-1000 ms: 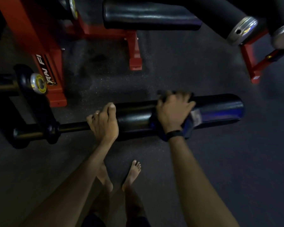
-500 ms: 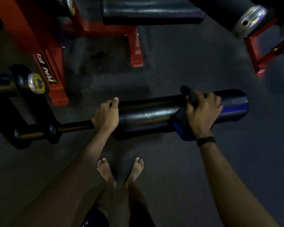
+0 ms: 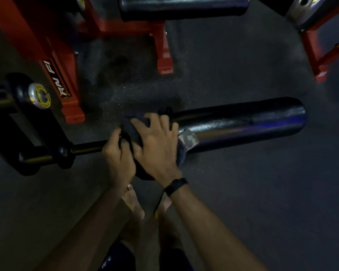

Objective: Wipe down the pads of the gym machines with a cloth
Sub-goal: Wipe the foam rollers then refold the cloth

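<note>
My right hand (image 3: pixel 157 145) lies fingers spread over the dark cloth (image 3: pixel 181 151), pressing it onto the left end of the black roller pad (image 3: pixel 243 124). My left hand (image 3: pixel 117 153) sits just beside it, fingers curled around the cloth's edge where pad meets black bar (image 3: pixel 86 148). The pad runs left to right above the dark floor (image 3: pixel 262 192). A red frame (image 3: pixel 53 61) stands far left.

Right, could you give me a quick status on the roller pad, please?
Right hand presses cloth on the roller pad's inner end. Left hand grips that end by the bar. Nothing in the way.
</note>
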A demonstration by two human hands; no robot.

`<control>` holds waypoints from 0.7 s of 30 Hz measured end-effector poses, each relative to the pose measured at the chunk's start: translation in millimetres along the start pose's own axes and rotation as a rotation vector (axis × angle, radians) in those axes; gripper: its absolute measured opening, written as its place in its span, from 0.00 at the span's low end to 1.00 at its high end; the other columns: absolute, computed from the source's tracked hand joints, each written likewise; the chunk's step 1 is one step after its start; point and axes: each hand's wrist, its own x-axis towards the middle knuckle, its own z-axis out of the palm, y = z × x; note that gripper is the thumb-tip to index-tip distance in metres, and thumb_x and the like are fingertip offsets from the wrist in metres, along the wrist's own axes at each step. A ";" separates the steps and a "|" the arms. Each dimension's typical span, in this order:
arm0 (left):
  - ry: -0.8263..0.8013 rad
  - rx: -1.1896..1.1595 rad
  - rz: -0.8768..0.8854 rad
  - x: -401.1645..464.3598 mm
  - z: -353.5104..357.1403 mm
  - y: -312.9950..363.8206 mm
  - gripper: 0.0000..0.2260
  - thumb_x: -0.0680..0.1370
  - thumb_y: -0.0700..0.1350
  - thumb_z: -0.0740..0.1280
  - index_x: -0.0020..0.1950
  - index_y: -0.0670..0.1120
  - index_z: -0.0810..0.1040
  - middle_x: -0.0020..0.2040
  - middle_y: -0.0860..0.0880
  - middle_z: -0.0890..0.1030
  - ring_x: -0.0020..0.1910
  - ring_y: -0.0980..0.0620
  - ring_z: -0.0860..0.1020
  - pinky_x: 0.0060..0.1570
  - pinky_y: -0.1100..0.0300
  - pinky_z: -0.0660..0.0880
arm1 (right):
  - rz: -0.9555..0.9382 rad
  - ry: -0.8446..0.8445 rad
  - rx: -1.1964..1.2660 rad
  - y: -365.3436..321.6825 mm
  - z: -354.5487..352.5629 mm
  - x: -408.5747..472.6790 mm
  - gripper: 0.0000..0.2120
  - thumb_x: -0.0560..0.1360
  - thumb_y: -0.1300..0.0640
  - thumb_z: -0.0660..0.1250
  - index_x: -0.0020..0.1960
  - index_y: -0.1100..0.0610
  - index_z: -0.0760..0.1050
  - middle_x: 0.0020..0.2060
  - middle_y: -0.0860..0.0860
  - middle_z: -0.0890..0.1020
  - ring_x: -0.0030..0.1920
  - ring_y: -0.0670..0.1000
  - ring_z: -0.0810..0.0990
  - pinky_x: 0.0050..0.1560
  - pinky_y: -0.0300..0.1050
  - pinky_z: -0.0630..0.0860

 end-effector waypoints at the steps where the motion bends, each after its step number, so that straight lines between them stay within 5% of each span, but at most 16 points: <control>1: 0.011 0.006 -0.033 8.6 3.2 8.7 0.16 0.79 0.46 0.58 0.60 0.41 0.79 0.50 0.45 0.82 0.50 0.43 0.80 0.52 0.51 0.76 | -0.007 0.008 0.001 17.9 -6.0 -5.2 0.23 0.70 0.46 0.67 0.64 0.50 0.77 0.56 0.54 0.77 0.52 0.57 0.70 0.49 0.52 0.64; 6: -0.182 0.388 -0.276 41.3 28.5 34.5 0.20 0.85 0.57 0.52 0.58 0.48 0.79 0.51 0.47 0.80 0.58 0.44 0.76 0.61 0.50 0.66 | 0.276 0.136 -0.158 145.9 -46.2 -12.2 0.18 0.73 0.47 0.65 0.59 0.52 0.81 0.51 0.58 0.78 0.51 0.62 0.74 0.47 0.55 0.67; 11: -0.104 0.340 -0.003 22.1 21.1 25.4 0.19 0.85 0.50 0.53 0.64 0.46 0.80 0.53 0.44 0.82 0.56 0.46 0.77 0.62 0.54 0.65 | 0.584 0.101 -0.213 161.6 -48.2 40.0 0.18 0.75 0.45 0.62 0.57 0.54 0.80 0.55 0.59 0.79 0.59 0.62 0.72 0.53 0.55 0.65; 16: -0.112 0.116 0.241 -2.7 14.7 5.1 0.21 0.79 0.45 0.55 0.67 0.37 0.76 0.65 0.45 0.79 0.65 0.56 0.75 0.66 0.61 0.68 | 0.287 0.053 -0.126 28.0 -8.4 27.8 0.20 0.72 0.44 0.56 0.53 0.51 0.81 0.51 0.55 0.78 0.54 0.59 0.73 0.47 0.52 0.65; 18: -0.075 -0.065 0.008 3.9 8.6 -6.8 0.23 0.78 0.53 0.58 0.64 0.40 0.78 0.58 0.53 0.82 0.59 0.61 0.79 0.62 0.60 0.74 | 0.190 0.036 -0.049 -21.1 3.2 20.4 0.19 0.72 0.43 0.58 0.54 0.51 0.79 0.49 0.53 0.76 0.52 0.56 0.71 0.47 0.51 0.64; 21: 0.041 -0.175 -0.179 27.8 3.4 -19.0 0.13 0.78 0.53 0.61 0.50 0.47 0.81 0.46 0.47 0.83 0.50 0.41 0.81 0.53 0.39 0.78 | 0.090 0.021 0.049 -23.2 3.6 24.5 0.17 0.74 0.43 0.62 0.57 0.51 0.79 0.50 0.53 0.76 0.51 0.54 0.70 0.47 0.50 0.64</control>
